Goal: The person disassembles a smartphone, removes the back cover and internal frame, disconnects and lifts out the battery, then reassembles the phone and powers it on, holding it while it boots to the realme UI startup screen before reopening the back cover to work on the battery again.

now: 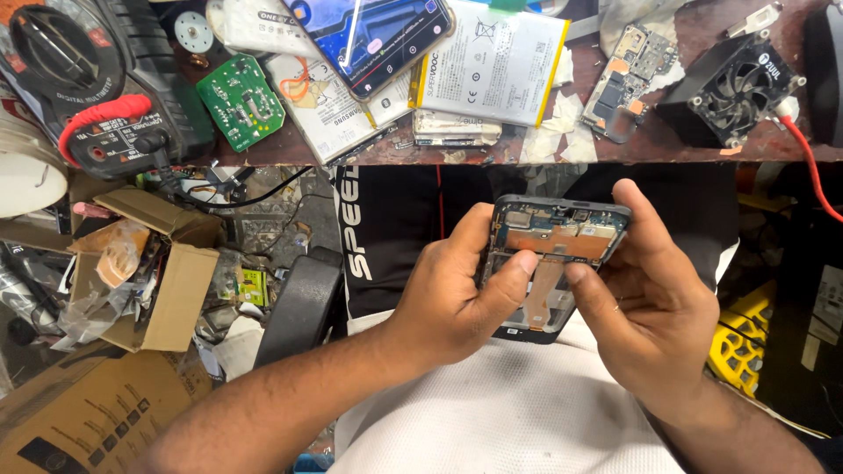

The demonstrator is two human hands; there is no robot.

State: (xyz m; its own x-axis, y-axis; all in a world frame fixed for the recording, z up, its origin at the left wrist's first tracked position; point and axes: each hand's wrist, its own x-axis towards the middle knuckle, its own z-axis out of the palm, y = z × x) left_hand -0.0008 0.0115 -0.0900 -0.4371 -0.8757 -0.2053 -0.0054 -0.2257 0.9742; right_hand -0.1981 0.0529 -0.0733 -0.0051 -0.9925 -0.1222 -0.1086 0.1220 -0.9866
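Note:
An opened phone (557, 239) with its back cover off shows a circuit board and orange flex cable; it is held over my lap below the bench edge. My left hand (457, 294) grips its left side, thumb pressing on the middle of the frame. My right hand (645, 294) grips the right side, thumb meeting the left thumb near the flex cable, fingers wrapped behind the top right corner. The lower part of the phone is hidden by my hands.
On the bench (685, 149) lie a white battery (492, 66), a lit phone (373, 39), a green circuit board (240, 101), a small phone board (632, 75), a black fan (733, 88) and a multimeter (79, 79). An open cardboard box (167, 281) of scraps sits on the floor at left.

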